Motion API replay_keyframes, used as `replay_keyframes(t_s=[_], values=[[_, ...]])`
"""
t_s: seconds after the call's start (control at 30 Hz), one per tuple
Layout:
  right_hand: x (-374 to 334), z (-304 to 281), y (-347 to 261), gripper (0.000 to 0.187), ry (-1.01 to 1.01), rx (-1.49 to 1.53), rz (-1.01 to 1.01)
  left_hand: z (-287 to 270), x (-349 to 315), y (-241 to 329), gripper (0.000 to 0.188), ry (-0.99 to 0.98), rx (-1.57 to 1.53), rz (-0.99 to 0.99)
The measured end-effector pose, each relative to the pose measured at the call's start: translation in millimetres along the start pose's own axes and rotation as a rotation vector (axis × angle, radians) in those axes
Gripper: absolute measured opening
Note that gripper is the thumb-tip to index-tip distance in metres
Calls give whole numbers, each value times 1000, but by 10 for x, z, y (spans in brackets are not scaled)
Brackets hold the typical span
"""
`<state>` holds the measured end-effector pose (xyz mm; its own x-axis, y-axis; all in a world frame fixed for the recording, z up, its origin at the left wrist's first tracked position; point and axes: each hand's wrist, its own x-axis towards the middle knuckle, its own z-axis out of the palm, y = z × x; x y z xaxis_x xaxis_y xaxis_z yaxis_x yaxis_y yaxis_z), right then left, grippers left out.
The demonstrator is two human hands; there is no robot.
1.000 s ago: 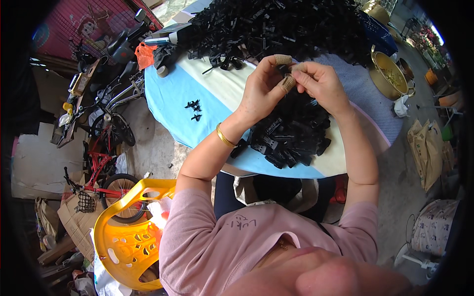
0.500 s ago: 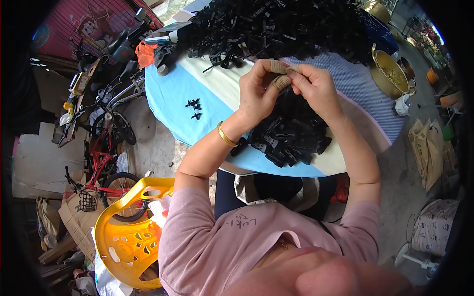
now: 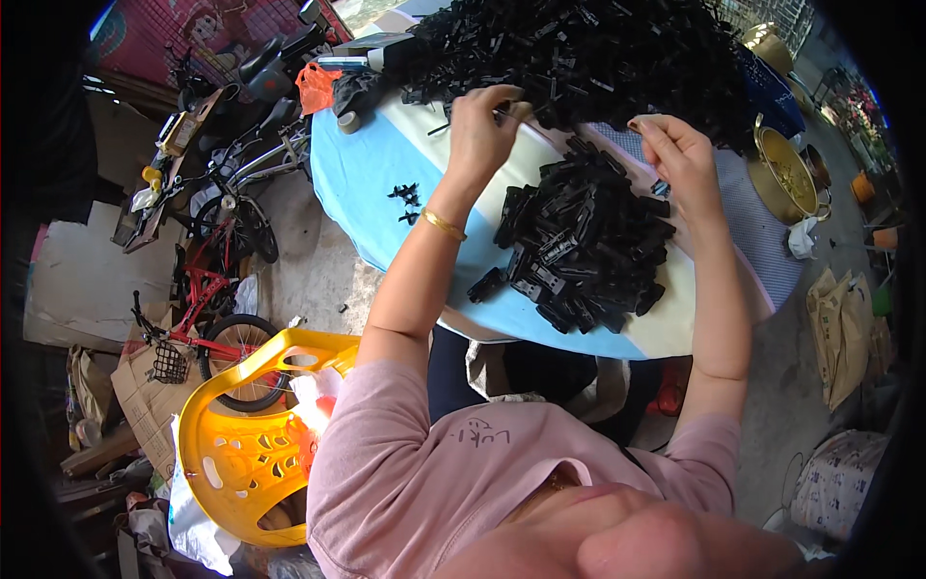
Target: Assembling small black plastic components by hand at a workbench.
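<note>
My left hand [image 3: 484,133], a gold bangle on its wrist, is at the near edge of a large heap of black plastic parts [image 3: 569,58]. Its fingers curl toward the thumb; whatever they hold is too small to make out. To the right, my right hand [image 3: 677,159] is raised over the table with thumb and forefinger drawn together, and anything between them is hidden. A small bluish item [image 3: 661,188] shows beside that palm. Between my forearms lies a smaller pile of black clip-like pieces [image 3: 579,246]. Several tiny black parts [image 3: 405,201] sit apart at the left.
The round table has a striped cloth [image 3: 362,183]. An orange bag [image 3: 317,88] lies at its far left, a gold-coloured pot [image 3: 786,174] at the right. A yellow plastic chair [image 3: 246,463] stands near my left side, and a red bicycle [image 3: 207,289] beyond it.
My hands were together above the smaller pile and have parted. The left went up and left to the large heap, the right out to the right. The smaller pile is now in full view.
</note>
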<state>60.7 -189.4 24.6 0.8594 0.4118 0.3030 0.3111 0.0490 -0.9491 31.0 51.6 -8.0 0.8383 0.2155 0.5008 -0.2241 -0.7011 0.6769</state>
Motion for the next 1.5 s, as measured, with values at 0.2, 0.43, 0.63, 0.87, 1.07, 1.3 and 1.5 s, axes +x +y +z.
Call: replay_keyframes(t_s=[0.2,0.43,0.63,0.87,1.07,1.3,1.5], values=[[-17,162,41,17,-55,-255,-55,130,172,-629,32,340,363,101],[4,86,107,15,-17,-293,-75,249,149,-338,16,343,148,218],[42,153,149,25,70,-146,-145,188,-100,178,19,-203,-959,14],[21,41,101,26,-143,194,11,204,-192,322,15,-443,-1350,-71],[18,41,34,24,-163,277,3,109,-193,330,14,-408,-991,-52],[-37,94,20,22,-172,68,-115,84,-258,492,28,-605,-1372,-155],[-108,130,-71,21,-315,67,-230,111,-282,490,23,-788,-1411,-181]])
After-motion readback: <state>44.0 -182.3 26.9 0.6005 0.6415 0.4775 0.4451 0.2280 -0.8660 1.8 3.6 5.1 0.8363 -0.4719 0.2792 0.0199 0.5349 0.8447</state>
